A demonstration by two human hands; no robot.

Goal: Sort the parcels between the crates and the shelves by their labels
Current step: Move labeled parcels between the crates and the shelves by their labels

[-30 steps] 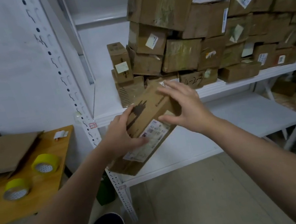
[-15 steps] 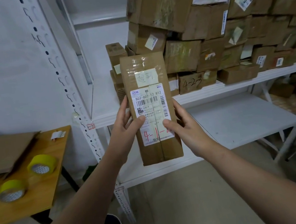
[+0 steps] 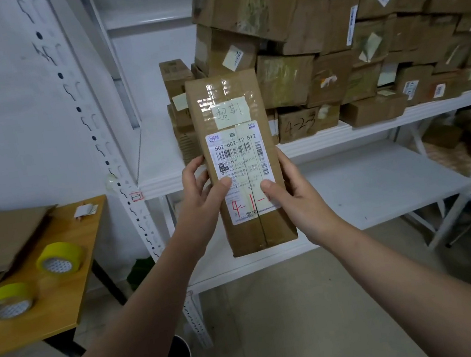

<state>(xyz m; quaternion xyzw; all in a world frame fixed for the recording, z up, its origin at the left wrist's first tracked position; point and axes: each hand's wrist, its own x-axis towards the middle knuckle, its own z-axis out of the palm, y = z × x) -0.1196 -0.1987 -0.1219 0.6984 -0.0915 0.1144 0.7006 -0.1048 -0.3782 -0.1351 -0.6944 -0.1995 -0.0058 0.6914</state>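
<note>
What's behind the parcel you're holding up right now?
Behind the parcel, held by the left hand and right hand, a narrow stack of boxes on the shelf peeks out at its left edge. Most of that stack is covered.

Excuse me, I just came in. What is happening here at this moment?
A person holds a long brown cardboard parcel upright in front of white metal shelves. The left hand grips its left edge and the right hand its right edge, with both thumbs on the white shipping label that faces the camera. Red handwriting on the label reads "4-1-". Many brown cardboard boxes are stacked on the shelf behind it. Two yellow tape rolls lie on a wooden table to the left.
</note>
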